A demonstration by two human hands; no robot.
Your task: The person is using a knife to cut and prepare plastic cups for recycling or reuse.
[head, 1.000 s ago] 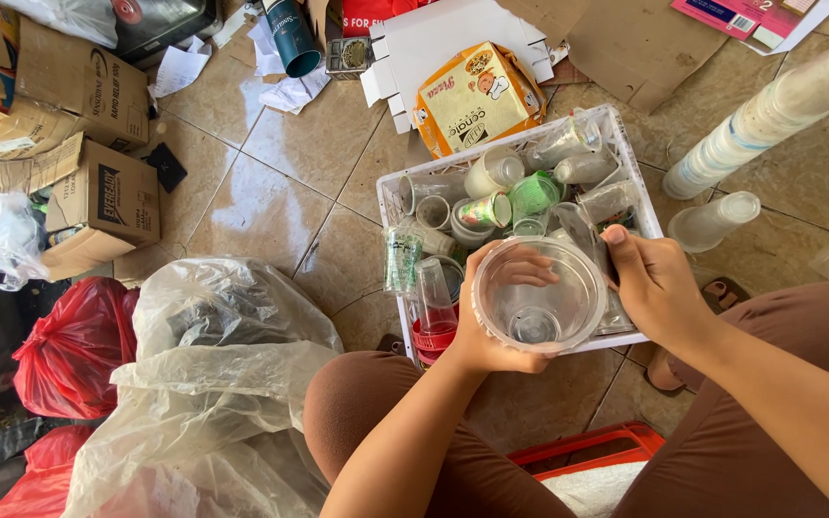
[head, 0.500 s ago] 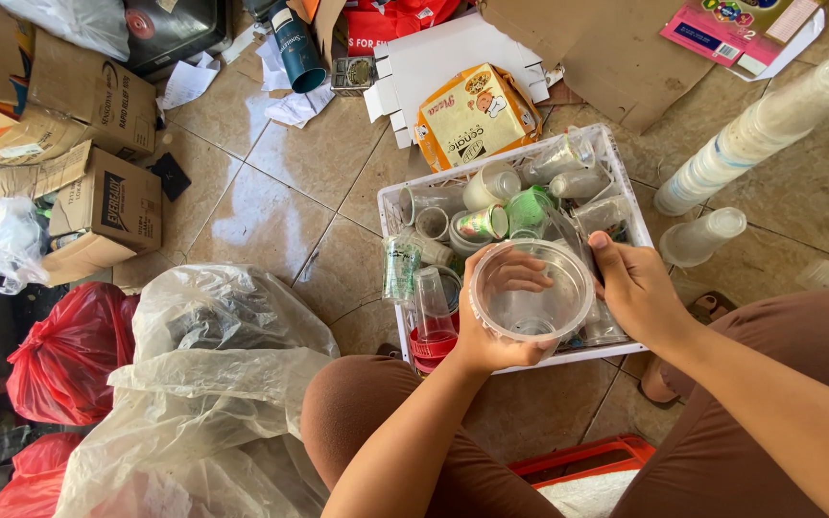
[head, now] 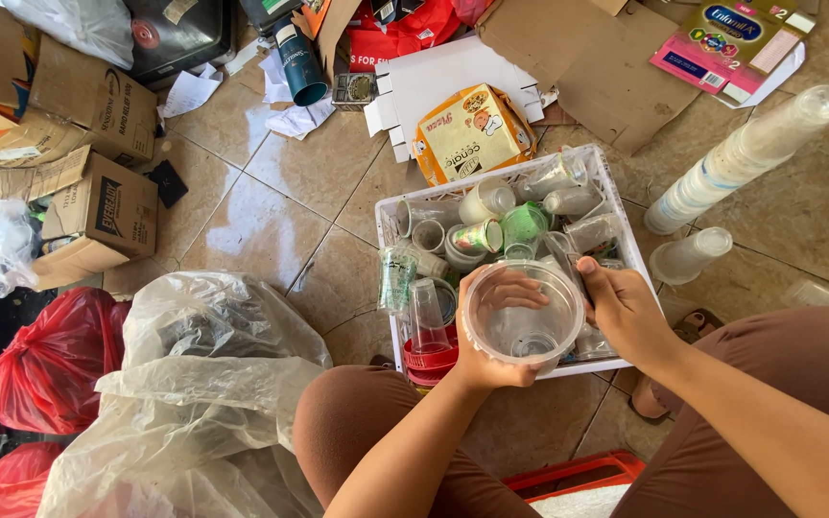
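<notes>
From the head camera, the left hand (head: 493,331) holds a clear plastic cup (head: 522,317) from below, its fingers curled around the cup. The right hand (head: 627,309) grips the cup's rim on the other side. The cup sits just above a white crate (head: 616,197) full of cups on the floor (head: 261,211). A big clear bag (head: 194,384) lies beside the knee.

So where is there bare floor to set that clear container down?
Bare tiles lie between the cardboard boxes and the white crate, and right of the crate below the long cup stack. The crate is crammed with cups; both hands, left hand and right hand, hold the clear container over it.
</notes>
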